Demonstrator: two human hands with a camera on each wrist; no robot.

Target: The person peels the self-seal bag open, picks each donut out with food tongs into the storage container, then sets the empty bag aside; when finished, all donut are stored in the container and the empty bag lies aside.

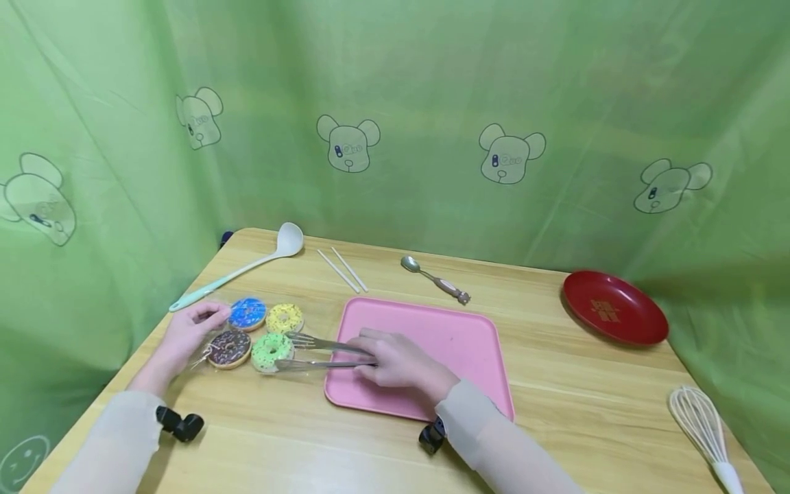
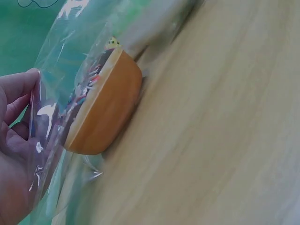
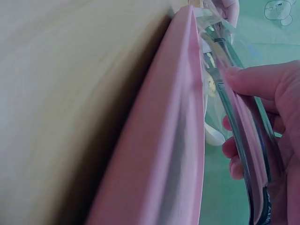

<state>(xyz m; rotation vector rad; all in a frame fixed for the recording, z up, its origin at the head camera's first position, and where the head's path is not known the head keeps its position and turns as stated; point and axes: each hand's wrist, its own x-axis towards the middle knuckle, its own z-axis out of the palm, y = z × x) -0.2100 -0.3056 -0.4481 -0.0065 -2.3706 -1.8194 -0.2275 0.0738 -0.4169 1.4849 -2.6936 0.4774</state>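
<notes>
My left hand pinches the edge of a clear plastic bag at the left of the table. In or under the clear plastic lie a chocolate donut with sprinkles, a blue donut, a yellow donut and a green donut. Metal tongs are gripped by my right hand, which is over the pink tray. Their spread tips reach left to the green donut, one on either side of its right part. Whether they touch it, I cannot tell.
Behind the donuts lie a white ladle with a mint handle, two white sticks and a spoon. A red plate stands at the right, with a whisk nearer me. Green curtains border the table.
</notes>
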